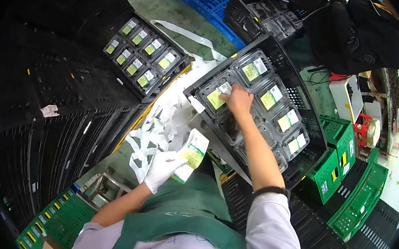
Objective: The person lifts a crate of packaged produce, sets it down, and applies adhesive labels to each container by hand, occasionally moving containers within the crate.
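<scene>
My left hand [161,169], in a white glove, is closed on a strip of green-and-white labels [195,153] in front of my apron. My bare right hand [240,102] reaches into a tilted black crate [318,151]. Its fingers are drawn together at the edge of a yellow-green label [216,100] on the lid of a clear plastic clamshell box [203,92]. Several more clamshells in this crate carry the same labels, such as the labelled box [271,97] right of my hand. My forearm partly hides the boxes beneath it.
Another black crate [186,62] of labelled clamshells stands at upper left, beside tall stacks of black crates [67,113]. White backing strips [162,116] hang in a heap between. Green crates [331,169] stand right, a blue pallet [205,1] behind. A person in black [359,36] is at upper right.
</scene>
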Demonstrator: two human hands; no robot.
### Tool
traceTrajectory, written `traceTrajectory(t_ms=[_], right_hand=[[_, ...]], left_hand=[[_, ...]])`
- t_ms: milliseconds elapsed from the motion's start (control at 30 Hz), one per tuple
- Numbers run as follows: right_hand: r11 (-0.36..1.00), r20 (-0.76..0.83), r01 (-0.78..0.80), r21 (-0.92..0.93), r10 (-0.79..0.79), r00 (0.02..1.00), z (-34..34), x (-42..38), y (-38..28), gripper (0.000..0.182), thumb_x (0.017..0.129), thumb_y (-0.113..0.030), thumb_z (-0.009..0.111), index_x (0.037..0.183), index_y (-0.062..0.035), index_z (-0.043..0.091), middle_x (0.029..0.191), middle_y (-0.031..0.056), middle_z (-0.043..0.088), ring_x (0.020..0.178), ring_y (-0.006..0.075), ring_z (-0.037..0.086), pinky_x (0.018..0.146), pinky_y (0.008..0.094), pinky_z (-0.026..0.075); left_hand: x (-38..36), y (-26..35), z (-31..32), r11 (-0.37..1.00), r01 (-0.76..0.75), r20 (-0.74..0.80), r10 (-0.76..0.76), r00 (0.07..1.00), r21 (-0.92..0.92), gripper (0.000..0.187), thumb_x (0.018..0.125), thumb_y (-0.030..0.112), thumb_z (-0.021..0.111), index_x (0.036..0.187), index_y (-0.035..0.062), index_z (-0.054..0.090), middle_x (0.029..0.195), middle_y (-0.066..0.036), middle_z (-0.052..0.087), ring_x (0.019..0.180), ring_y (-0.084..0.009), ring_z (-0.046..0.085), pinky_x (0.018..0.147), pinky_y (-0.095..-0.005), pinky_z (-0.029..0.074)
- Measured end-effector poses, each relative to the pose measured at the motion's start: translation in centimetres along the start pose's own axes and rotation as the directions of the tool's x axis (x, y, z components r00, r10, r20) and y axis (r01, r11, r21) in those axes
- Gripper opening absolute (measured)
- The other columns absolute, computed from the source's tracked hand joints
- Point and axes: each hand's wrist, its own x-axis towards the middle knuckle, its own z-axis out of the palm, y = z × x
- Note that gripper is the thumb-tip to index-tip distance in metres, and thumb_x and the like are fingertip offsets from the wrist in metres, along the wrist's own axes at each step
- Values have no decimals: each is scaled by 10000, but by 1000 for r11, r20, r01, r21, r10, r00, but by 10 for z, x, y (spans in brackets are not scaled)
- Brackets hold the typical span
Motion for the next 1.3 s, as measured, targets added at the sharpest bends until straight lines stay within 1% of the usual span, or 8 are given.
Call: traceTrajectory(t_ms=[200, 267, 600, 700, 867, 933, 1133, 1300], right_hand=[[993, -188, 19, 113, 3, 982, 2, -4, 19, 437, 817, -269, 679, 1165, -54, 528, 979, 133, 619, 885, 269, 619, 707, 370, 496], [328, 396, -400, 856, 81, 915, -42, -14, 37, 355, 889, -217, 587, 1180, -18, 545, 908, 96, 634, 762, 174, 632, 645, 318, 503], [-207, 366, -331, 920, 753, 546, -70, -159, 313, 208, 891, -200, 571, 930, -15, 658, 787, 33, 626, 651, 154, 589, 620, 289, 503], [631, -174, -670, 391, 765, 619, -55, -146, 338, 305, 896, -253, 554, 1062, -18, 653, 905, 75, 666, 824, 231, 638, 751, 364, 513], [-188, 292, -223, 956, 605, 741, -48, -71, 260, 323, 904, -186, 514, 1163, -7, 588, 905, 102, 677, 840, 230, 643, 780, 340, 515], [461, -6, -579, 673, 786, 618, -29, -47, 272, 283, 943, -187, 501, 1132, 5, 588, 920, 70, 656, 789, 135, 602, 678, 302, 490], [276, 423, -369, 888, -171, 890, -147, -123, 60, 318, 904, -266, 620, 1090, -10, 590, 888, 5, 628, 781, 62, 542, 686, 250, 445], [449, 437, -322, 833, -179, 881, -154, -149, 20, 351, 814, -203, 729, 1060, -17, 563, 891, 11, 593, 858, 94, 543, 786, 266, 451]], left_hand=[[2, 11, 3, 999, -32, 9, 32, 999, 44, 174, 856, 104, 663, 930, -53, 670, 824, -45, 682, 738, -57, 596, 646, -227, 469], [9, 6, 10, 992, 5, 46, 1, 999, -130, 189, 860, 87, 658, 981, -57, 673, 849, -53, 684, 746, -69, 601, 661, -236, 475], [24, 27, 53, 999, 21, 181, -17, 983, -24, 197, 870, 81, 635, 1012, -51, 669, 856, -41, 676, 744, -66, 592, 665, -217, 463], [25, 28, 69, 998, 42, 211, -50, 976, 41, 203, 874, 83, 631, 1025, -48, 665, 872, -51, 684, 763, -76, 607, 687, -225, 478], [28, 29, 94, 999, 35, 258, -44, 965, 40, 205, 881, 77, 621, 1039, -48, 657, 912, -59, 684, 786, -83, 611, 707, -229, 482], [32, 36, 100, 998, 50, 233, -55, 971, 30, 208, 884, 82, 616, 1044, -45, 653, 915, -55, 679, 795, -82, 602, 709, -232, 476], [35, 43, 86, 985, -128, 197, 105, 975, 112, 228, 890, 134, 612, 1039, -34, 655, 884, -45, 665, 791, -84, 581, 701, -250, 464], [25, 45, 73, 941, -212, 269, 140, 953, 264, 222, 886, 150, 606, 1017, -20, 664, 858, -75, 661, 779, -120, 599, 698, -274, 469]])
